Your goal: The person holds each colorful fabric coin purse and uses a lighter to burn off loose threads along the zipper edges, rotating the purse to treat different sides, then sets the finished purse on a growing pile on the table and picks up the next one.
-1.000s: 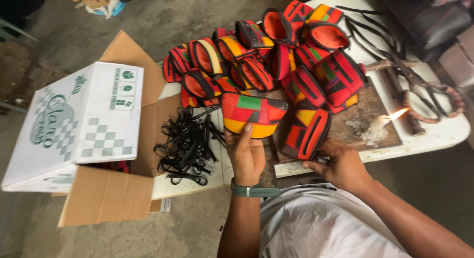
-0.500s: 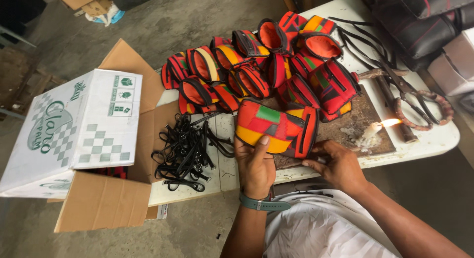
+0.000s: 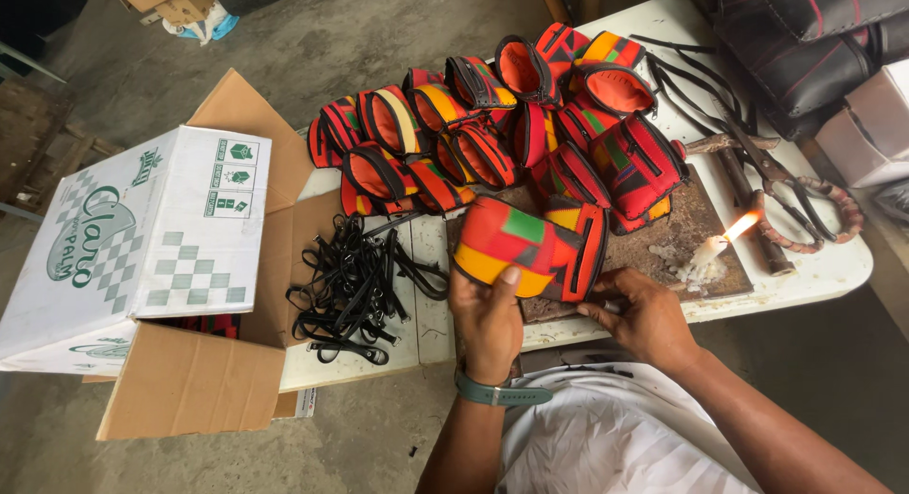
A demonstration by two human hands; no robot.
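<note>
Lifted nearer since earlier, one pouch sits clamped in left hand and right hand; one candle burns.

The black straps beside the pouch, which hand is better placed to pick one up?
Probably the left hand. It holds the pouch on the side nearest the black straps, while the right hand sits at the pouch's far side, toward the candle.
</note>
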